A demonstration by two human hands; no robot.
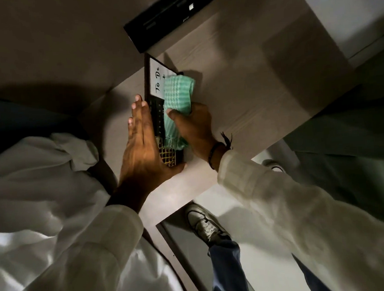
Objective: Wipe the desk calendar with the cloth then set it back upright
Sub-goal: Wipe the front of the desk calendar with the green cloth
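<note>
The desk calendar (pixel 153 80) is a dark-framed board with a white "To Do" panel and a gold grid at its near end; it lies on the pale wooden desk (pixel 251 91). My left hand (pixel 141 149) rests flat along its left edge, fingers straight, thumb hooked around the near end. My right hand (pixel 194 127) grips a folded green checked cloth (pixel 176 96) and presses it on the calendar's face. The cloth hides the middle of the calendar.
A long black device (pixel 168 15) lies on the desk just beyond the calendar. The desk's near edge runs diagonally past my right wrist. Below it are a pale floor, my shoe (pixel 203 221) and a white unit (pixel 354 15) at the top right.
</note>
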